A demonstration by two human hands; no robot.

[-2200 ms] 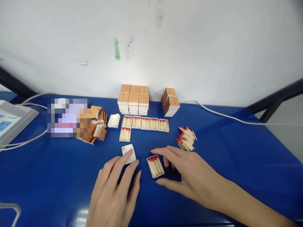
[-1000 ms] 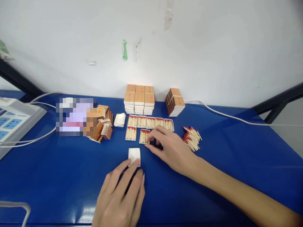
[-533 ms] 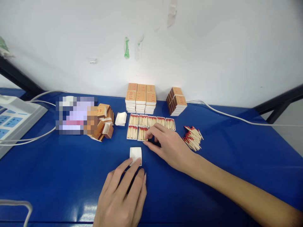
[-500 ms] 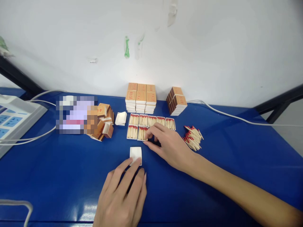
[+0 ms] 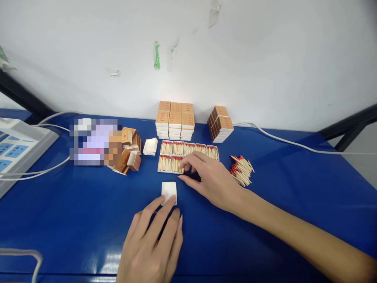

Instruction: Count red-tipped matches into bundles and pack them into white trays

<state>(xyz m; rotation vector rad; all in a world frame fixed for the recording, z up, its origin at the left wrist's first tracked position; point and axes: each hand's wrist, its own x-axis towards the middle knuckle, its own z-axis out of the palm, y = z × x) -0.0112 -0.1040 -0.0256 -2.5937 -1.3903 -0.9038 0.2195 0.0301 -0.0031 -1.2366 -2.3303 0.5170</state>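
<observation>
Filled matchbox trays stand in two rows: a back row (image 5: 189,149) of several and a front pair. My right hand (image 5: 210,179) is at the right side of the front-right tray (image 5: 177,164). Its fingertips touch that tray's edge, with the thumb apart from the fingers. Nearer to me lies a white matchbox tray (image 5: 169,190) with no matches showing. The fingertips of my left hand (image 5: 153,239) rest on its near edge, the fingers stretched out. A pile of red-tipped matches (image 5: 243,171) lies beyond my right hand, partly covered by it.
Stacked matchboxes (image 5: 175,121) stand by the wall, with a smaller stack (image 5: 220,124) to their right. Loose matchbox sleeves (image 5: 129,143) and white trays (image 5: 150,146) lie to the left. A pale device (image 5: 23,145) and cables (image 5: 279,144) are on the blue table (image 5: 73,220).
My right hand's thumb has drawn slightly away from the front-right tray, which now sits closer against the tray on its left. My left hand stays on the white tray.
</observation>
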